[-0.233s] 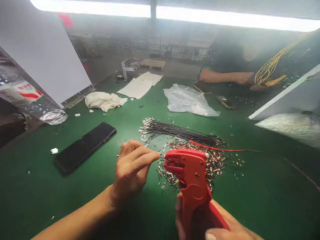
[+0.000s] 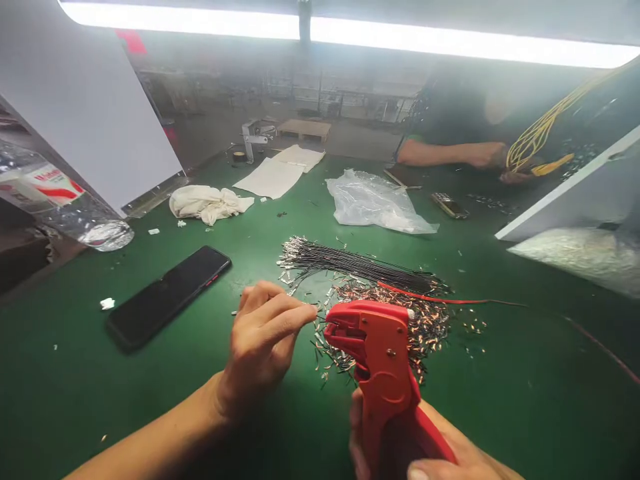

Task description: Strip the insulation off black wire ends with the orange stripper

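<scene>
Over the green mat (image 2: 75,393), left hand (image 2: 263,343) pinched a thin wire (image 2: 321,315) thumb-to-forefinger, aiming its end at the nose of the red wire stripper (image 2: 383,363) clasped in the right hand (image 2: 440,460).

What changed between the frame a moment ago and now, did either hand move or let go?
Almost nothing. The red tool in the right hand dipped very slightly down and left. The left hand keeps its fingers pinched at the tool's nose; what they pinch is too thin to see. Nothing was picked up or released. The black wires and phone lie as before.
</scene>
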`<state>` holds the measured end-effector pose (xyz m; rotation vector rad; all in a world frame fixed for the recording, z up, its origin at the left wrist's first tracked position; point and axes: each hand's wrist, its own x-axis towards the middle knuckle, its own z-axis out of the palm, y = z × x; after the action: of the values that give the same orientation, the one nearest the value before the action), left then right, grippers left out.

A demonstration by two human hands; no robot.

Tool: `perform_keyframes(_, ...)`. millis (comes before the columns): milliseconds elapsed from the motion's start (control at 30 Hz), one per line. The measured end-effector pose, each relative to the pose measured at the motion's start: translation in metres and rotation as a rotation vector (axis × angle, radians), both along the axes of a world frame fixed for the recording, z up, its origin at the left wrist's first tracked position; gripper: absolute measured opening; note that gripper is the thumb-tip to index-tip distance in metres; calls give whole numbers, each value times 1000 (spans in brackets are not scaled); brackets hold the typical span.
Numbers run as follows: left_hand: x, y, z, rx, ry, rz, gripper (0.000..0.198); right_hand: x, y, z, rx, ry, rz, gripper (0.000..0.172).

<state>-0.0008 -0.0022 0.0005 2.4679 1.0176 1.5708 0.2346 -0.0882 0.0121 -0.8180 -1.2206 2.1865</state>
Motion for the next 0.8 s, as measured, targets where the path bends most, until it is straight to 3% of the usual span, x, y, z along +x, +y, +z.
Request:
perform_keyframes(300,2,1,3,-20,-49,-23,26,-7,7,-16,32,94,20,42)
perform_keyframes(800,4,-1,-3,-47,-44,-41,22,-8,11,-8,48,71,27,44)
